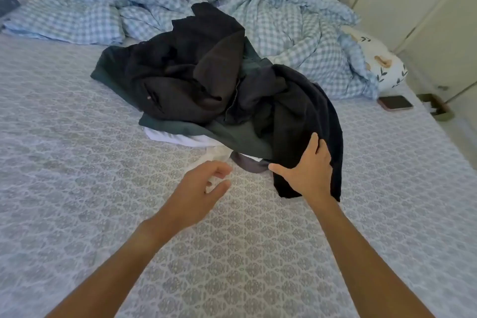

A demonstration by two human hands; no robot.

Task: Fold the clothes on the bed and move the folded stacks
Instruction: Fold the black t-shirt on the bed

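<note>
A heap of dark clothes lies unfolded in the middle of the bed, with a dark green piece and a white piece under it. A black garment hangs off the heap's right side toward me. My right hand lies flat on that black garment's near end, fingers spread and straight. My left hand hovers just above the sheet beside a white scrap, fingers loosely curled, holding nothing.
A crumpled blue checked duvet fills the far side of the bed. A floral pillow and a phone lie at the right edge. White cupboard doors stand on the right. Patterned sheet stretches in front of me.
</note>
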